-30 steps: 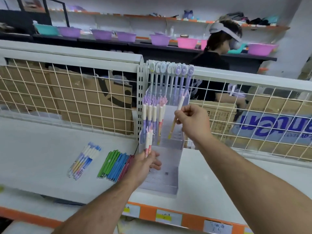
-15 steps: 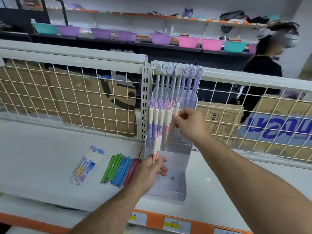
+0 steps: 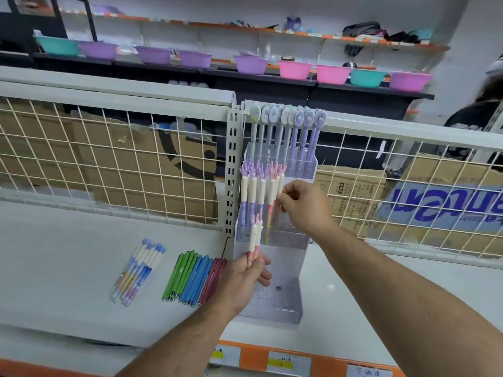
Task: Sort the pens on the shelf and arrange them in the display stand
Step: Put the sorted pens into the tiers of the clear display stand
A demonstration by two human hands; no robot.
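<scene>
Moved since a second ago: right hand [image 3: 304,205] has brought its pink-topped pen [image 3: 280,183] from a slant in front of the display stand [image 3: 275,303] to upright in the middle tier, at the three o'clock end of that row. Thumb and forefinger pinch its white barrel.

Left hand [image 3: 242,278], at six o'clock of that row, holds two pens [image 3: 255,235] upright, fingers curled round their lower ends.

Pen type: forked coral-like top, white grip, pastel lower barrel.

Stand: clear, stepped.
- Back tier: tall pens [image 3: 288,126] with oval heads, white toward nine o'clock, purple toward three.
- Middle tier: purple-topped pens [image 3: 253,191], then pink-topped.

Shelf [image 3: 68,254], at nine o'clock of the stand: pastel pens [image 3: 138,270] lying bundled; nearer the stand, green, blue and red pens [image 3: 193,278] side by side.
</scene>
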